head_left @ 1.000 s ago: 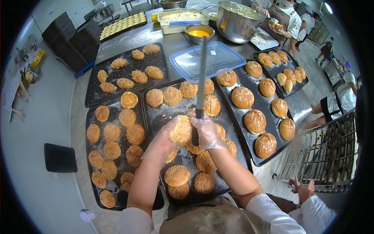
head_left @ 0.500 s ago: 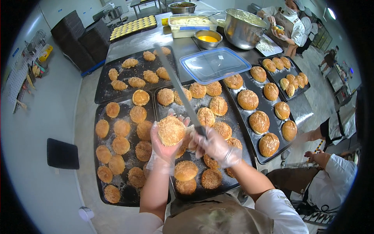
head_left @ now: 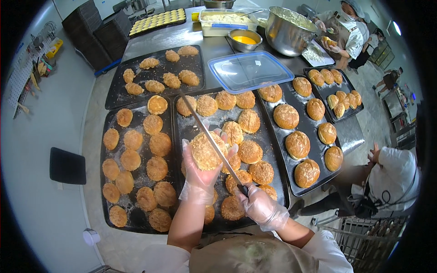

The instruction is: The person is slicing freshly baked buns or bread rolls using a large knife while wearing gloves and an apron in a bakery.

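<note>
A round crumb-topped bun (head_left: 200, 152) rests in my gloved left hand (head_left: 198, 177), its fingers curled around the sides. My gloved right hand (head_left: 266, 209) grips the dark handle of a long knife (head_left: 229, 167). The blade slants up and leftward across the bun's top; I cannot tell whether it touches the crust. Both hands are over the middle tray (head_left: 180, 129), which holds more crumb-topped buns. Some of those are hidden beneath my hands. Two buns beyond my hands show a dark line across their tops.
Bun trays flank it: left (head_left: 142, 179), right (head_left: 302, 107). Behind are a tray of twisted rolls (head_left: 171, 80), a clear blue-rimmed lid (head_left: 250, 70), a tub of cream (head_left: 223, 31), a yellow-filled bowl (head_left: 244, 40) and a steel mixing bowl (head_left: 289, 34). Co-workers stand at right.
The knife has come down from being raised beside the bun to crossing over it. My right hand has moved lower and nearer to me. The whole view has shifted slightly.
</note>
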`<act>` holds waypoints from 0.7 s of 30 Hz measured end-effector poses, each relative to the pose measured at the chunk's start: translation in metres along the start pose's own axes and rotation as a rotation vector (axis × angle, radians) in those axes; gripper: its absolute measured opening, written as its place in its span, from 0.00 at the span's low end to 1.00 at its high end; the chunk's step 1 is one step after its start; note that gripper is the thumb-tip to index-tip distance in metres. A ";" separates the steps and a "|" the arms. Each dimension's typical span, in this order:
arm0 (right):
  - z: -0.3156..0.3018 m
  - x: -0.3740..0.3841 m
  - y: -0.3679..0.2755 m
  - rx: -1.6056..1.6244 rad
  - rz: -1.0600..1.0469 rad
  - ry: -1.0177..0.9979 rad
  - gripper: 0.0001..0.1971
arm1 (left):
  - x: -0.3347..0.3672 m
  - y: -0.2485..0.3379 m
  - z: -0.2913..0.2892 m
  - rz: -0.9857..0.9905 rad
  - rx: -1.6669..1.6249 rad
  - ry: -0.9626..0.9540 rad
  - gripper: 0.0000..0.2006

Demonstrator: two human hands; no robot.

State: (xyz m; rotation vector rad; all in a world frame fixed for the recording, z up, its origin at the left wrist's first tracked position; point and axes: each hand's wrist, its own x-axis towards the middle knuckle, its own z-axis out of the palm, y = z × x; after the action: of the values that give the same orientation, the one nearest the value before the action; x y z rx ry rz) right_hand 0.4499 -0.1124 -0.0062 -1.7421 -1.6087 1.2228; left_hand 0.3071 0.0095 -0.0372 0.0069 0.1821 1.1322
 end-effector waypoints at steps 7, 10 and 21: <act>-0.009 -0.022 0.030 -0.015 0.091 -0.116 0.14 | 0.013 -0.009 0.009 0.118 -0.037 0.047 0.28; -0.017 -0.017 0.020 0.017 0.111 -0.086 0.14 | 0.013 -0.019 0.010 0.066 0.087 0.041 0.25; -0.009 -0.017 0.038 0.019 0.105 -0.146 0.17 | 0.018 -0.019 0.010 0.061 0.085 0.054 0.28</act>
State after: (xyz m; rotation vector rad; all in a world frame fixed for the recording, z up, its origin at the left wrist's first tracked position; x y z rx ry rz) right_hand 0.4791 -0.1342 -0.0277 -1.7807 -1.5977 1.4406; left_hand 0.3330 0.0185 -0.0322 0.0577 0.2796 1.1852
